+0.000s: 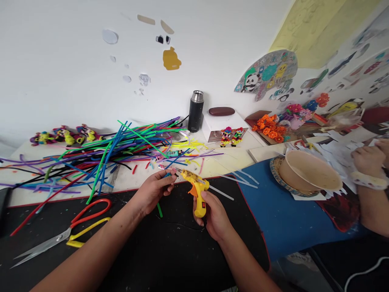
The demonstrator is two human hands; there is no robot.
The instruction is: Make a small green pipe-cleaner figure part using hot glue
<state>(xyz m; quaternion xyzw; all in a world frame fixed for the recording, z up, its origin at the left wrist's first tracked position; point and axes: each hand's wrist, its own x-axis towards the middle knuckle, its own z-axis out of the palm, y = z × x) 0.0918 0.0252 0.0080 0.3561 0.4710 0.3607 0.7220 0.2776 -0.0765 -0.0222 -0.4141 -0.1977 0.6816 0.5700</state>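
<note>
Right hand (216,215) wraps the smooth yellow plastic grip of a hot glue gun (199,195), which I see held above the black mat (170,259); left hand (155,188) curls beside the gun's metal nozzle (179,170), though whether those fingers pinch anything I can't tell. Fuzzy pipe cleaners (130,144) sprawl beyond in a tangled heap, and steel-bladed scissors (61,238) with red and yellow loop handles lie slightly open
</note>
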